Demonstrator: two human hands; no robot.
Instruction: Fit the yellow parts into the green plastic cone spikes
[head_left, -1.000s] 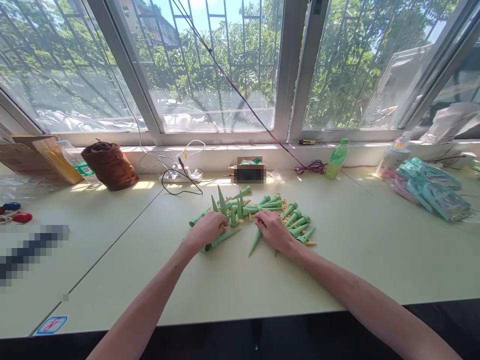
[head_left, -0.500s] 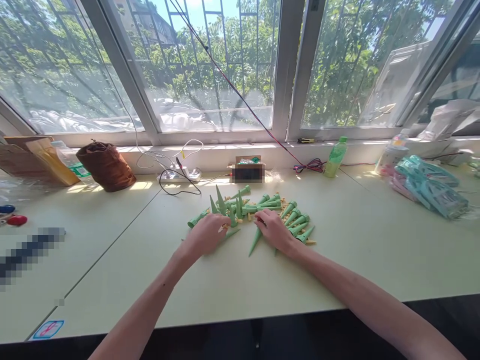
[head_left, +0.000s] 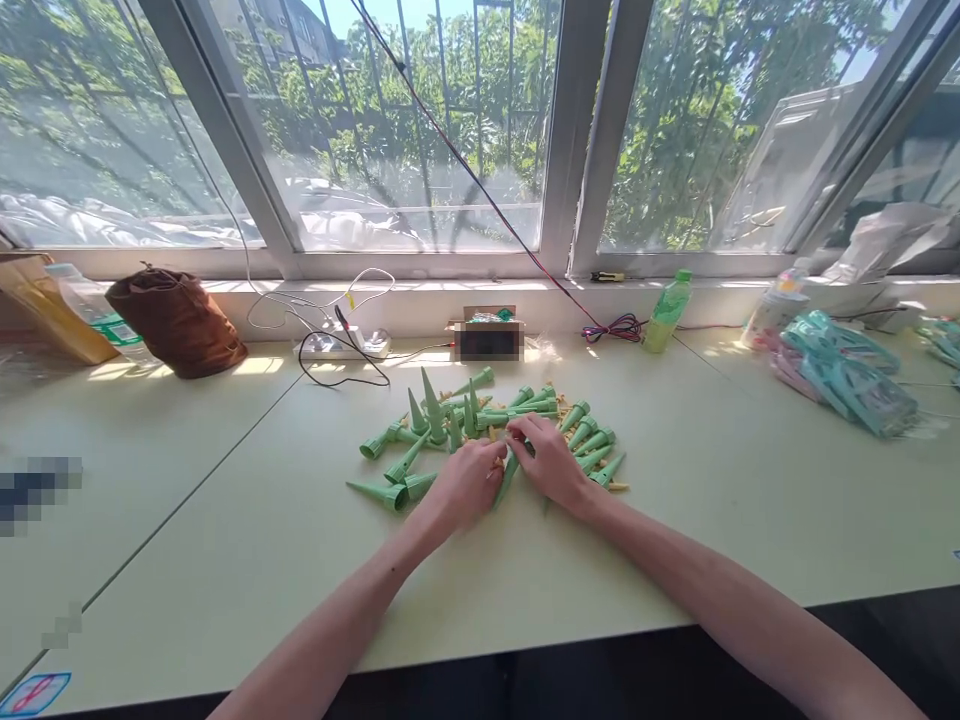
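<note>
My right hand [head_left: 546,458] has its fingers closed around the top of a green cone-shaped spike [head_left: 508,480], whose tip points down toward the table's front. Close beside it, nearly touching, my left hand [head_left: 471,482] is closed with the fingertips pinched; what they hold is hidden. Several green spikes stand point-up, one tall one [head_left: 430,405] among them. Others lie loose, such as a hollow-ended spike [head_left: 381,494] at the left and a ribbed-cap spike [head_left: 596,441] at the right. Small tan pegs [head_left: 619,486] are scattered among them.
Along the back of the pale table [head_left: 247,540] are a brown drawstring bag [head_left: 180,322], a power strip [head_left: 341,343] with cables, a small box [head_left: 489,340] and a green bottle [head_left: 667,312]. Teal plastic-wrapped items [head_left: 847,370] lie at the right.
My left hand has moved right, from the left-hand spikes to beside my right hand, uncovering spikes there. My right hand stays nearly in place on its spike. The view has shifted slightly.
</note>
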